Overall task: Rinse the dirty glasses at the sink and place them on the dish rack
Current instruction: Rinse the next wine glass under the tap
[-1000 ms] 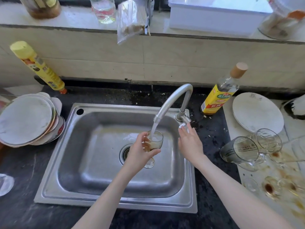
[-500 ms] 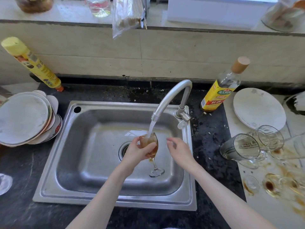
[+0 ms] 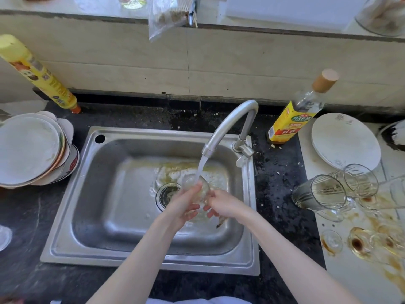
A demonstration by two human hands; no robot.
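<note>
2 wet hands on 1 slippery glass, what could possibly go wrong lol

Both hands are wrapped around the wine glass [image 3: 198,189] right under the tap stream [image 3: 202,166], over the sink [image 3: 122,194] near the drain [image 3: 167,194]: left hand [image 3: 183,208] curled round the bowl from the left, right hand [image 3: 223,205] cupping it from the right, fingers closed on it, not spread. Stem and foot are hidden so can't tell how well it's supported. My guess at the risk: wet glass plus running water means it slips and cracks on the steel, or the rim clips the faucet [image 3: 230,123] spout when lifted. Also that crowd of dirty glasses [image 3: 333,194] tipped over on the right surface looks easy to knock reaching for the next one. Can't spot the dish rack anywhere in view.
</note>
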